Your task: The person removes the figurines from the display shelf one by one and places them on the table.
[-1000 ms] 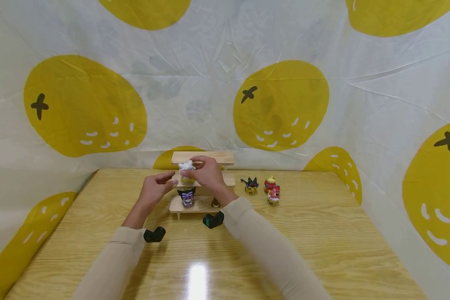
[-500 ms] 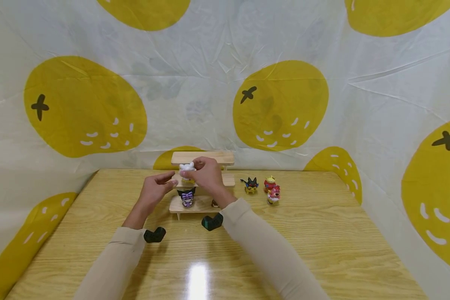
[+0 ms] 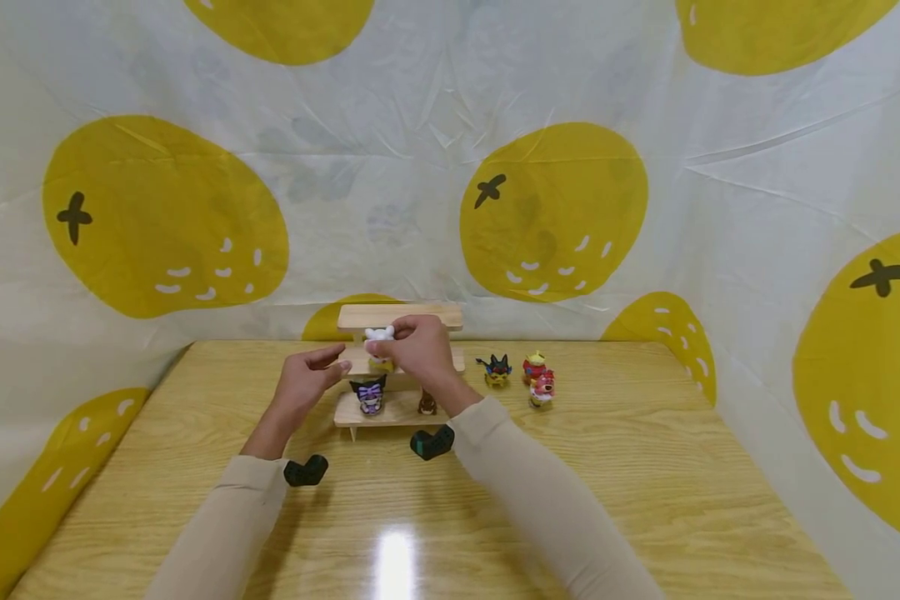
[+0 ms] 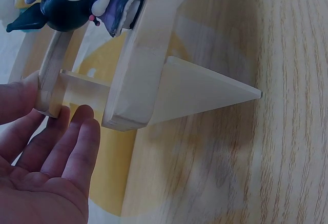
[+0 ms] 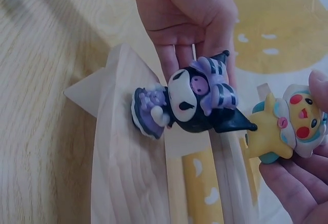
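Observation:
My right hand (image 3: 423, 350) pinches a small yellow figurine (image 5: 269, 131) with a white hood, upright at the middle shelf of a wooden three-tier display stand (image 3: 401, 317). Whether its base touches the shelf is hard to tell. My left hand (image 3: 303, 383) grips the left end of that shelf (image 4: 48, 93), thumb above and fingertips below. A black and purple figurine (image 3: 370, 396) with a striped bow stands on the left of the bottom shelf. Further right on that shelf is a small brown figurine (image 3: 427, 402), its details too small to tell.
Right of the stand, on the wooden table (image 3: 607, 467), are a black and yellow figurine (image 3: 497, 372), a red and yellow one (image 3: 534, 365) and a pink and white one (image 3: 542, 390). A pale cloth (image 3: 390, 167) with yellow fruit prints hangs close behind.
The right hand has shifted the yellow figurine slightly right along the middle shelf. More of the brown figurine shows below it. The left hand keeps its place at the shelf end.

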`<state>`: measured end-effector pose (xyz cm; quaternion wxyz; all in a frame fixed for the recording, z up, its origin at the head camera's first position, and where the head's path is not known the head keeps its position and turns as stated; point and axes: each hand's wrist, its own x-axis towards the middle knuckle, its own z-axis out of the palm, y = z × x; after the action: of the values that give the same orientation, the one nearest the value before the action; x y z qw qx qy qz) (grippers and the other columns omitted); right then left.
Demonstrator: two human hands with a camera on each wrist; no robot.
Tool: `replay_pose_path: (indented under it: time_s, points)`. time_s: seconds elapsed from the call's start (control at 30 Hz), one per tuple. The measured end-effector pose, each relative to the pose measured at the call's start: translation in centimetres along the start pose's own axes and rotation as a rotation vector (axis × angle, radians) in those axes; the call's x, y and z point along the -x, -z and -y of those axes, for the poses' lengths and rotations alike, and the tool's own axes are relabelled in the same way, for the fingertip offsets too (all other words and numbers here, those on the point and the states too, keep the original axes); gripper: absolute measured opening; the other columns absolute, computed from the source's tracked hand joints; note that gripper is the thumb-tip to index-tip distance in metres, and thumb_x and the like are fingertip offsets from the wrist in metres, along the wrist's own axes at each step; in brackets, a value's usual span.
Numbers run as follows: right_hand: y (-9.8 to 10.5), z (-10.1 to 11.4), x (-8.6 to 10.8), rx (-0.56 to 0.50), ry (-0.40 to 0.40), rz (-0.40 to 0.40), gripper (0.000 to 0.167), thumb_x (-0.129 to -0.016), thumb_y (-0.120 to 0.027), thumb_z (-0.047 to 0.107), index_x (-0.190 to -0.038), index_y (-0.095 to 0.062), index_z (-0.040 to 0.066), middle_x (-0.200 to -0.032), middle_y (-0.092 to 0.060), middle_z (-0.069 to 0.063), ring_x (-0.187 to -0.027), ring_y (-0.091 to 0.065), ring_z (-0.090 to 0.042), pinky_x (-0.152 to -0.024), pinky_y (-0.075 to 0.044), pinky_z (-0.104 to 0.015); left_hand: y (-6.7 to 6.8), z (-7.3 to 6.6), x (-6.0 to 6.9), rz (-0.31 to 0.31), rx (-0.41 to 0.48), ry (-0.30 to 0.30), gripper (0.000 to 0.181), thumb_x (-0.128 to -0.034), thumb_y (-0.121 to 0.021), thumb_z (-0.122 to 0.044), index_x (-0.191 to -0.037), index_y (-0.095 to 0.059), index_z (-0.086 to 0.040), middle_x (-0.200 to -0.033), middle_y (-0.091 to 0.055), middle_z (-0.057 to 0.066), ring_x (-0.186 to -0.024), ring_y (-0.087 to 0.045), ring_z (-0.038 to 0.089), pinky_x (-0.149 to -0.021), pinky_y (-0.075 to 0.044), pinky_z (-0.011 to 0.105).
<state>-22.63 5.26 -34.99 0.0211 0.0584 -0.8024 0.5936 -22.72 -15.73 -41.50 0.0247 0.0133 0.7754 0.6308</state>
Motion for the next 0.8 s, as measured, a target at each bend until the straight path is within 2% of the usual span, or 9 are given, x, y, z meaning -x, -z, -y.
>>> replay_pose_path:
  time_s: [0.23, 0.5, 0.8]
  points:
    - [1.0, -0.1, 0.1, 0.006, 0.018, 0.011, 0.024, -0.081, -0.092, 0.019, -0.096, -0.080, 0.004, -0.088, -0.081, -0.012, -0.069, -0.075, -0.020, -0.061, -0.063, -0.035, 0.1, 0.1, -0.1, 0.008, -0.003, -0.008, 0.053, -0.1039, -0.065, -0.014, -0.152, -0.050, 0.002, -0.157, -0.050, 0.023, -0.134, -0.059, 0.026, -0.099, -0.058, 0.019]
    - [2.2, 0.0, 0.2, 0.034, 0.016, -0.019, 0.025, -0.079, -0.093, 0.019, -0.095, -0.081, 0.003, -0.088, -0.081, -0.014, -0.066, -0.074, -0.017, -0.057, -0.059, -0.026, 0.1, -0.2, 0.1, -0.001, -0.004, 0.002, 0.053, -0.1035, -0.066, -0.015, -0.152, -0.051, 0.000, -0.158, -0.049, 0.022, -0.135, -0.059, 0.027, -0.100, -0.057, 0.018]
    - [3.4, 0.0, 0.3, 0.069, 0.006, -0.039, 0.030, -0.078, -0.093, 0.019, -0.099, -0.080, 0.002, -0.095, -0.081, -0.015, -0.077, -0.076, -0.017, -0.060, -0.059, -0.023, 0.1, -0.1, 0.2, 0.010, 0.000, 0.015, 0.053, -0.1042, -0.065, -0.016, -0.153, -0.050, -0.002, -0.160, -0.047, 0.021, -0.138, -0.056, 0.031, -0.106, -0.055, 0.026]
